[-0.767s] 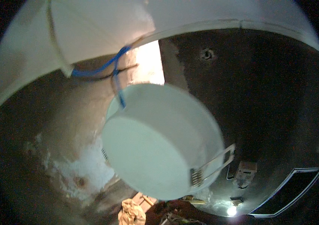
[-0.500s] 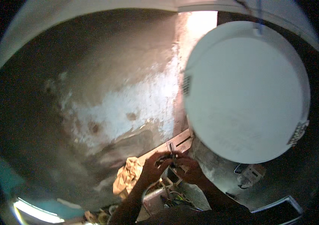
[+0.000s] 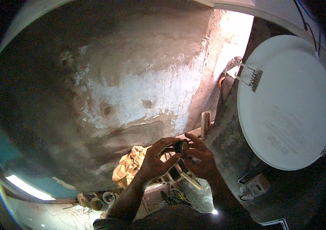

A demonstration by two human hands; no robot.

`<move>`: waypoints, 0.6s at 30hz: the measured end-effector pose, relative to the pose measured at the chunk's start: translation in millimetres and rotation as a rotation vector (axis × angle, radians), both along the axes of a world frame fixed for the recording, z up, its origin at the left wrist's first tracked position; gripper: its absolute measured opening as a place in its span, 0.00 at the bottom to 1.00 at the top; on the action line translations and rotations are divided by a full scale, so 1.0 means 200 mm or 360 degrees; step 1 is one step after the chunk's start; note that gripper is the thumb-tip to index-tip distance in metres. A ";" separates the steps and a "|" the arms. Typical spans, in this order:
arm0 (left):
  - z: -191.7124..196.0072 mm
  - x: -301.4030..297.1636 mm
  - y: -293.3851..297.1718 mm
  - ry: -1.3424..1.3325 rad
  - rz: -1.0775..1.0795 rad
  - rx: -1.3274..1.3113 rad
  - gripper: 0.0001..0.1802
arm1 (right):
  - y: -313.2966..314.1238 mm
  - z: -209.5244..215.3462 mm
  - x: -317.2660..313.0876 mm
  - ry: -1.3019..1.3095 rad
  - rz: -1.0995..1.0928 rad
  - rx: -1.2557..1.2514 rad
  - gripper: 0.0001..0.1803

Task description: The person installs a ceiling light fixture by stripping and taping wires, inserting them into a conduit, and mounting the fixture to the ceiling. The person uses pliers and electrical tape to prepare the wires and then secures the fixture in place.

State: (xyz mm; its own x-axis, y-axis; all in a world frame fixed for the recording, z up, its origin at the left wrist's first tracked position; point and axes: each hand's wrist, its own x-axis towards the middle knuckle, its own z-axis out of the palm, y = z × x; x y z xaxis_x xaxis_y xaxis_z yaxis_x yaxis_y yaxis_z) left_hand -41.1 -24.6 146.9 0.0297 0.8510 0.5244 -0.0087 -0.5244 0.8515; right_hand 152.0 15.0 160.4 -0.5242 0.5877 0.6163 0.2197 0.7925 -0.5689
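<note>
My left hand (image 3: 156, 160) and my right hand (image 3: 201, 158) meet in the lower middle of the view, both with fingers closed around a small dark round object (image 3: 181, 147) held between them. A large white round panel light (image 3: 285, 103) hangs close at the right by its wires, with a metal spring clip (image 3: 254, 78) on its upper left rim. It does not touch either hand.
A rough, patchy plastered wall (image 3: 132, 88) fills the centre and left. Below my hands lie crumpled tan paper (image 3: 130, 165), wooden pieces (image 3: 189, 179) and small round items (image 3: 97, 201). A bright doorway (image 3: 232, 42) shows at upper right; a socket box (image 3: 255, 186) sits lower right.
The view has swung so the white panel light moved from centre to the right edge. Both hands have risen into view and come together around the small dark object.
</note>
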 end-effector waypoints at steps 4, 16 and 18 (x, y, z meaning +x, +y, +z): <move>-0.06 0.02 0.03 0.0351 0.0322 0.0119 0.24 | 0.02 -0.04 -0.01 -0.0142 -0.0123 -0.0060 0.16; -0.22 -0.05 0.02 0.0518 0.0150 0.0139 0.20 | 0.00 -0.20 -0.01 -0.0270 0.0043 -0.0145 0.22; -0.23 -0.06 0.01 0.0551 0.0090 0.0118 0.21 | -0.01 -0.21 -0.01 -0.0271 0.0055 -0.0132 0.22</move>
State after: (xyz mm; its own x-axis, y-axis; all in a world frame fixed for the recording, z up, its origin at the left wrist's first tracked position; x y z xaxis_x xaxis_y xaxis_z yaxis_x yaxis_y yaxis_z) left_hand -52.7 -23.5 101.9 0.1704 0.8164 0.5518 0.3046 -0.5762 0.7584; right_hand 150.1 13.4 117.5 -0.6374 0.6128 0.4671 0.2917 0.7530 -0.5898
